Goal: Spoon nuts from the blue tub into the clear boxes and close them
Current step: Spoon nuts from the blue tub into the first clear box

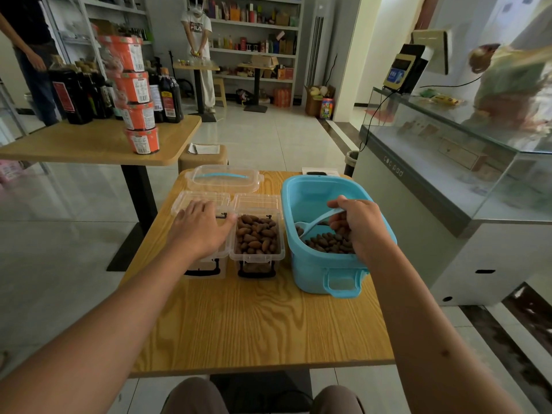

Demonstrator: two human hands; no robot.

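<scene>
- Scooping away here: right hand (360, 227) is down inside the tub (301, 264), fingers wrapped round the handle of a blue spoon (316, 221), bowl end pointing toward 9 o'clock just above the nuts (330, 245).
- Tub sits at the 3 o'clock side of the table (257, 324), with its nuts heaped at the near end and bare blue floor showing at the far end.
- Left hand (203, 227) lies flat with fingers spread on top of the left box (206, 265), not gripping anything, thumb reaching toward the box next door.
- Right box (258, 240) is just beside the tub at its 9 o'clock, lid off, pretty much full of nuts. Black latches at its near and far ends.
- Can't tell what's inside the left box, the hand hides most of it.
- Two small clear lids (258, 201) rest side by side right behind the boxes at 12 o'clock.
- A bigger clear lid (224, 177) with a blue handle sits behind those, near the far table edge.
- Phone (318, 173) peeks out behind the tub at 12 o'clock.
</scene>
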